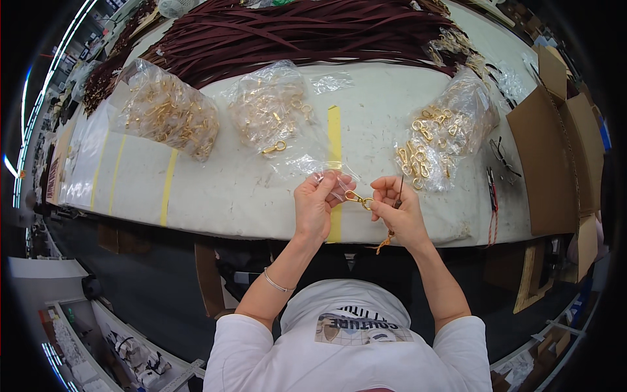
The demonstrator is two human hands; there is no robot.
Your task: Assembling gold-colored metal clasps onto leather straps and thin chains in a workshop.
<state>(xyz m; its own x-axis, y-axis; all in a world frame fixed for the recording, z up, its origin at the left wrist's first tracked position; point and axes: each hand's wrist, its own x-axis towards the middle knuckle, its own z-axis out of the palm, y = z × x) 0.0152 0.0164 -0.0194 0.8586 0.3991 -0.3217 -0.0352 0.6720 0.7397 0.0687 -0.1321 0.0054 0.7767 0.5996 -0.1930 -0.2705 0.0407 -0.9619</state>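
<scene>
Holding a gold clasp (358, 198) between both hands, just above the near edge of the counter (228, 196). Left hand (316, 204) pinched on the clasp's end together with a scrap of clear plastic wrap (333, 178), likely its own small sleeve. Right hand (400, 208) closed on the clasp's other end and on a thin dark strap (399, 191); a frayed orange cord end (384, 243) dangling below the palm. Kept raised and close to the body, probably for a clear look at the small part. Three clear bags of gold clasps (166, 111) (274, 104) (444, 130) spread within reach, mouths toward the worker. Heap of maroon straps (294, 32) pushed to the far side. Open cardboard box (555, 150) at right.
</scene>
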